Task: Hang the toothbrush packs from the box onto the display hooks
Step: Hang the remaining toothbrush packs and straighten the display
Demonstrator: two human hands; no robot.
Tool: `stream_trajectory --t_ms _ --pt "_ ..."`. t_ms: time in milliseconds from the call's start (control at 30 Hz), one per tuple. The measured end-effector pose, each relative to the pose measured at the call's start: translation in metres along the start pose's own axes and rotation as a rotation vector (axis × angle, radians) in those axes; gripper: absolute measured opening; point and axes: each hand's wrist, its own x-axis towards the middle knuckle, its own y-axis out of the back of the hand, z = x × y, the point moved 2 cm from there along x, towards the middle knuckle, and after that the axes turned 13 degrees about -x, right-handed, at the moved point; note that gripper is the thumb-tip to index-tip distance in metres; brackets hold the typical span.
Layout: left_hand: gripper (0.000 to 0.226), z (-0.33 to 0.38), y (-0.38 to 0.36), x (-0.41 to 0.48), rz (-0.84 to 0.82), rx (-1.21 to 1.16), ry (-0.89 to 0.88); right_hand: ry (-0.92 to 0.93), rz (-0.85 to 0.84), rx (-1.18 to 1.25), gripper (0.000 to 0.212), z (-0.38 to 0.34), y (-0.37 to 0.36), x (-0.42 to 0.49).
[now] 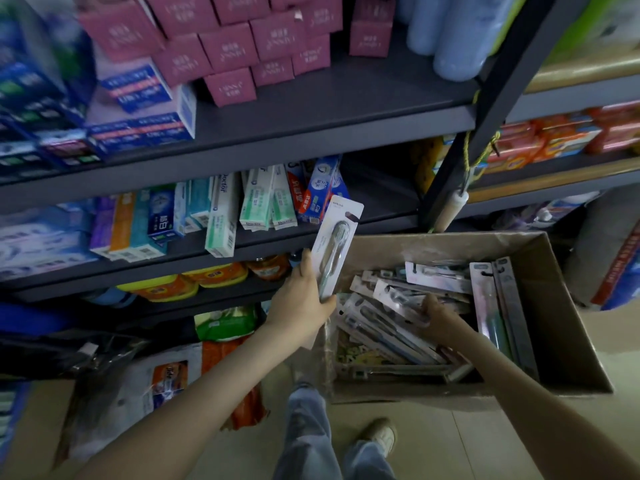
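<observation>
We see pink boxes (pixel 235 46) stacked far above the left grip (pixel 301 296), and toothpaste cartons (pixel 221 216) on the shelf (pixel 194 259) just up-left of it.

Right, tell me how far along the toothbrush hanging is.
Done: nothing visibly hung; no display hooks in view. In hand: left hand grips one toothbrush pack lifted clear; right hand reaches into the pile. Left: the box holds that whole pile.

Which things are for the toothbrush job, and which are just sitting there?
For the job: left hand holding one white carded toothbrush pack; right hand among the loose toothbrush packs; brown cardboard box.

Just lying about: pink square cartons on the top shelf; long toothpaste cartons on the middle shelf; pale blue cylinders; orange and yellow tubs.
</observation>
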Motion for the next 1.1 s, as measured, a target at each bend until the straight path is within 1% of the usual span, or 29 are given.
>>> stream_trajectory --t_ms 67,167,267,367,467,600,700,800,967,1033,1100 --pt "0.083 0.007 0.009 -0.009 0.03 -0.005 -0.009 0.033 0.072 0.071 0.044 -0.007 0.015 -0.013" --pt "0.079 0.02 0.032 -0.024 0.113 -0.046 -0.066 0.164 0.261 0.154 0.064 -0.033 0.052 -0.04" --pt "0.079 0.041 0.066 -0.038 0.2 -0.088 -0.149 0.354 0.433 0.149 0.064 -0.065 0.109 -0.074" --pt "0.081 0.062 0.11 -0.048 0.318 -0.12 -0.214 0.522 0.649 0.16 0.072 -0.101 0.179 -0.112" --pt "0.091 0.079 0.151 -0.055 0.462 -0.199 -0.278 0.589 0.791 0.192 0.077 -0.137 0.24 -0.142" --pt "0.091 0.099 0.21 -0.068 0.648 -0.265 -0.358 0.642 0.993 0.256 0.077 -0.185 0.295 -0.169" --pt "0.094 0.1 0.254 -0.072 0.757 -0.305 -0.386 0.67 1.081 0.347 0.079 -0.222 0.331 -0.181" --pt "0.096 0.1 0.3 -0.076 0.844 -0.348 -0.405 0.72 1.129 0.365 0.078 -0.258 0.364 -0.19" --pt "0.098 0.096 0.378 -0.085 1.003 -0.365 -0.444 0.752 1.261 0.282 0.074 -0.308 0.421 -0.197" --pt "0.097 0.089 0.404 -0.087 1.064 -0.377 -0.442 0.74 1.258 0.241 0.075 -0.324 0.442 -0.194" --pt "0.097 0.079 0.425 -0.087 1.089 -0.385 -0.422 0.735 1.25 0.181 0.076 -0.338 0.46 -0.188"
